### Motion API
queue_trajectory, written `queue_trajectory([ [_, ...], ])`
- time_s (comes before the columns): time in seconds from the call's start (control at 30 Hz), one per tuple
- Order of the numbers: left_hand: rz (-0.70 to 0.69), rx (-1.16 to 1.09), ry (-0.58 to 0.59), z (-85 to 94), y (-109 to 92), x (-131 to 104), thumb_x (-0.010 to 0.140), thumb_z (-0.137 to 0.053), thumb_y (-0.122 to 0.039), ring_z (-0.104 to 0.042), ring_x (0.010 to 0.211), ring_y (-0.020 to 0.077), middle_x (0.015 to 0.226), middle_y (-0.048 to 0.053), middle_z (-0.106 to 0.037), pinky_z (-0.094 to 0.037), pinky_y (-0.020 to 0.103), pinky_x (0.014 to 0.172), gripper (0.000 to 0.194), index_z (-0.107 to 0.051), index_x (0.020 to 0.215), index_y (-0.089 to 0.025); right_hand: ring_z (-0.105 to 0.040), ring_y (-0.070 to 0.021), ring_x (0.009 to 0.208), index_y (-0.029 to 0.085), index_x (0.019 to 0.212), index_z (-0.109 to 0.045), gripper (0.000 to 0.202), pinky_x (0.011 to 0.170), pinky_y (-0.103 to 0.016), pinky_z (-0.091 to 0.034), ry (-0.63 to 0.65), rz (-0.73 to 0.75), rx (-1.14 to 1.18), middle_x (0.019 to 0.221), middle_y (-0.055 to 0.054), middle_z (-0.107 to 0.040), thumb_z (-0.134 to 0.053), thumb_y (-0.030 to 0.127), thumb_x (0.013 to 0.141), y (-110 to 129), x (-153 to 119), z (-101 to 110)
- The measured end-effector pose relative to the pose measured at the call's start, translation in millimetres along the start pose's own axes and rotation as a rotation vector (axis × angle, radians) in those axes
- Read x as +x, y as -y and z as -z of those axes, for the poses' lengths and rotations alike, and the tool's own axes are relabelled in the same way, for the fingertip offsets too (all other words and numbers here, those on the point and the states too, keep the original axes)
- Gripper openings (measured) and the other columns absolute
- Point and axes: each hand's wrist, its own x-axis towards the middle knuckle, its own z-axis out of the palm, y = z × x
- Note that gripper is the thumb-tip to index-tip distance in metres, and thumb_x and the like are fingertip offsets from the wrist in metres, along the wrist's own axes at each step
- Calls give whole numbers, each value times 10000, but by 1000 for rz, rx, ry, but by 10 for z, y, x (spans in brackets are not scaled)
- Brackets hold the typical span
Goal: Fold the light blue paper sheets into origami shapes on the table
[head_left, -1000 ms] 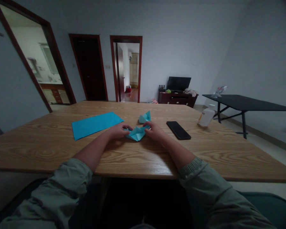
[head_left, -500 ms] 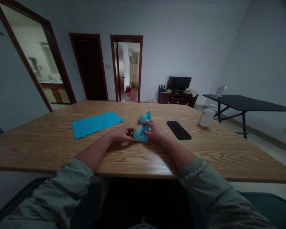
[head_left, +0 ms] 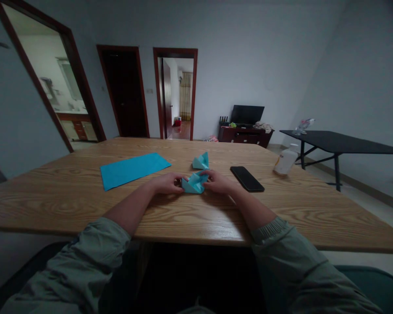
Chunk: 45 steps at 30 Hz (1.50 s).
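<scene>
A light blue folded paper boat (head_left: 193,183) rests on the wooden table between my hands. My left hand (head_left: 167,183) pinches its left end, with thumb and fingers closed on the paper. At its right end, my right hand (head_left: 218,181) grips the upper fold, fingertips partly hidden by the paper. Just behind stands a second light blue paper boat (head_left: 201,162), touched by neither hand. Farther left, a flat sheet of brighter blue paper (head_left: 134,170) lies on the table.
A black phone (head_left: 247,179) lies right of my right hand. Beyond it, a white bottle (head_left: 286,160) stands near the right edge of the wooden table (head_left: 190,222). A black folding table (head_left: 343,141) is off to the right.
My right hand has shifted slightly right, and the right side of the held paper boat is spread wider. The left hand keeps its hold almost in place.
</scene>
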Motion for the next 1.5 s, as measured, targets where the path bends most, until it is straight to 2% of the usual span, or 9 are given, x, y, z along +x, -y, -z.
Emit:
queue_trajectory([
  [0.2,3,-7,11,8,51,-2,691,-637,-303,-606,863,185,940,22,-679,-464,276,788,480,-620,1158,-195,-515,-134,604,207,1210,-563,500,589,-243,-390,-17,-49,24,697,10,-567,-653,276,723,28,-17,-1],
  [0.3,1,38,1,14,49,-8,687,-646,-297,-611,877,187,962,16,-683,-462,269,792,516,-605,1194,-208,-521,-135,601,212,1237,-532,537,578,-239,-387,-25,-63,14,705,12,-564,-653,276,718,26,-16,-12],
  [0.37,-34,77,-11,2,26,-5,683,-648,-274,-609,922,191,1020,11,-680,-453,268,826,505,-613,1185,-230,-524,-140,609,214,1255,-517,555,584,-244,-395,-37,-63,9,737,0,-580,-652,274,720,1,-7,-32],
  [0.47,-110,145,-28,-44,-15,15,666,-655,-235,-554,1088,206,1190,12,-628,-391,291,959,523,-608,1186,-262,-543,-152,662,209,1281,-497,578,627,-257,-420,-64,-35,-1,833,-31,-615,-650,276,728,-46,12,-70],
  [0.6,-163,247,-36,-127,-51,53,635,-658,-211,-481,1197,233,1310,44,-548,-316,335,1047,597,-576,1225,-245,-568,-176,779,213,1281,-502,588,721,-285,-440,-76,37,-57,1019,-72,-616,-668,272,719,-59,27,-96],
  [0.83,-154,313,13,-167,-135,45,652,-621,-219,-519,1133,257,1246,61,-579,-358,339,1000,610,-555,1257,-258,-580,-241,961,224,1287,-509,575,853,-359,-439,-47,79,-128,1189,-118,-562,-661,250,733,-28,34,-98],
  [1.03,-161,291,28,-155,-141,48,665,-618,-217,-517,1127,248,1226,36,-595,-354,335,992,620,-538,1276,-294,-526,-241,1114,225,1278,-523,545,962,-378,-399,-33,173,-74,1255,-104,-534,-654,247,749,-134,44,-77],
  [1.3,-186,303,36,-156,-62,71,681,-618,-253,-515,1137,240,1249,32,-581,-352,322,1003,619,-521,1291,-293,-526,-241,1131,264,1304,-507,602,974,-373,-403,-19,146,-45,1287,-79,-524,-688,257,730,-230,-23,16],
  [1.5,-166,478,67,-156,-155,49,722,-588,-288,-485,1155,234,1249,26,-562,-324,339,1029,605,-486,1318,-298,-616,-217,952,254,1309,-485,631,827,-334,-493,-81,111,-11,1192,-71,-594,-710,256,719,-205,17,-78],
])
